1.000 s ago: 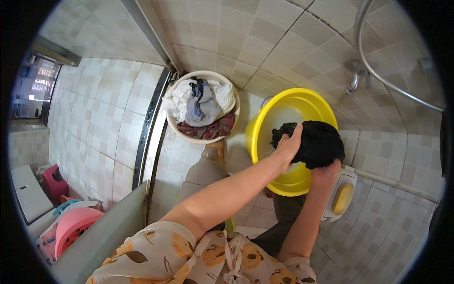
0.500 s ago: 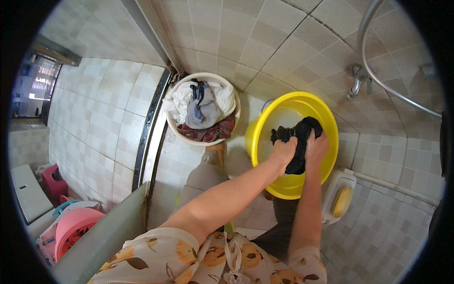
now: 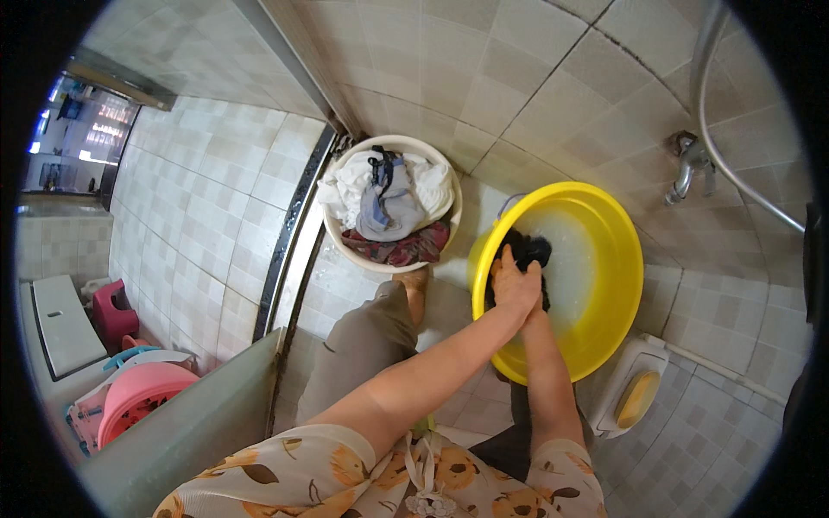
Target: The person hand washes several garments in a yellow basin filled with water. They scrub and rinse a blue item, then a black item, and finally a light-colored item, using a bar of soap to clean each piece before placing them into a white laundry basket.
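Observation:
A bunched black cloth garment [image 3: 527,246] is down inside the yellow bucket [image 3: 623,259], near its left wall. My left hand [image 3: 513,292] lies over the cloth with its fingers closed on it. Close against it, my right hand [image 3: 537,300] grips the same cloth and is partly covered by the left one. My wrists nearly cross. Cloudy, whitish water [image 3: 570,259] shows in the bucket to the right of the garment.
A pale basin [image 3: 458,207] of white, grey-blue and dark red patterned clothes [image 3: 393,211] stands left of the bucket. A tap [image 3: 686,173] and metal hose [image 3: 712,138] are on the right wall. A soap dish with yellow soap [image 3: 637,399] sits lower right. A glass panel [image 3: 199,414] rises at left.
Both hands have moved the black garment from the bucket's middle, higher up, to its left side and lower. My hands have come together. The view has shifted slightly.

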### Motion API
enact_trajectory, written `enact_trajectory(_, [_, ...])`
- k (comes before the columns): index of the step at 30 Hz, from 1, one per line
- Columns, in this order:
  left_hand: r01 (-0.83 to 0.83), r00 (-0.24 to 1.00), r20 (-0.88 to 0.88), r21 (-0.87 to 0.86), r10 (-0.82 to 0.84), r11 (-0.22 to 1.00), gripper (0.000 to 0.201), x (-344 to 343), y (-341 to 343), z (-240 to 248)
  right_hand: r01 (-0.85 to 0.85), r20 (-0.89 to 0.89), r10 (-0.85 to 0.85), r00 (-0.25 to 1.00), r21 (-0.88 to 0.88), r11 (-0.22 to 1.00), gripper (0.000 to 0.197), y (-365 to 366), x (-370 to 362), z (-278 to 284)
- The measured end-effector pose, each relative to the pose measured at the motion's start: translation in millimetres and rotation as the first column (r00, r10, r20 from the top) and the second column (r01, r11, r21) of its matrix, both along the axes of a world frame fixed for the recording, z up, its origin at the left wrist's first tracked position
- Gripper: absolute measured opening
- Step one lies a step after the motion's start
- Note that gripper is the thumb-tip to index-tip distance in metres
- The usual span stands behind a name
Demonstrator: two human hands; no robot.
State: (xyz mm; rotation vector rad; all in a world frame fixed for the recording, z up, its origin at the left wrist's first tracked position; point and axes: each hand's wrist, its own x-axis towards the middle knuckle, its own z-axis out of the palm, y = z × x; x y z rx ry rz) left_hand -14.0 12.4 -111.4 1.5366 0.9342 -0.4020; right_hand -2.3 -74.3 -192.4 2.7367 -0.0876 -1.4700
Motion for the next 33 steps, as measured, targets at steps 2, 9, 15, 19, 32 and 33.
enact_trajectory(2, [-0.088,0.996,-0.03,-0.118,0.085,0.989,0.069,-1.9,1.3,-15.9,0.059,0.06,-0.058,0.997,-0.028,0.998,0.049,-16.5,-5.0,-20.2])
enact_trajectory(9, [-0.117,0.968,-0.233,-0.106,0.089,0.987,0.07,14.8,-0.5,-15.0,0.714,0.246,-0.85,0.465,0.464,0.525,0.04,-58.9,5.2,-19.8])
enact_trajectory(15, [-0.431,0.867,-0.44,-0.428,0.233,0.795,0.084,22.8,-7.8,-29.5,0.539,-0.221,-0.912,0.345,0.842,0.0,0.026,-8.2,-17.8,135.5])
enact_trajectory(19, [-0.294,0.934,-0.326,-0.463,0.148,0.836,0.077,15.9,-16.9,-100.6,0.132,0.216,-0.545,0.81,0.838,0.529,0.022,19.4,-42.4,194.5])
enact_trajectory(32, [-0.136,0.977,-0.182,-0.123,0.113,0.983,0.058,12.6,-22.5,-39.2,0.056,0.548,-0.437,0.713,0.577,0.815,0.045,-37.8,42.0,10.9])
enact_trajectory(33, [-0.118,0.972,-0.215,-0.109,0.092,0.987,0.061,15.0,-21.2,-32.3,-0.307,0.699,-0.09,0.71,0.422,0.853,0.048,-56.6,27.7,-16.9])
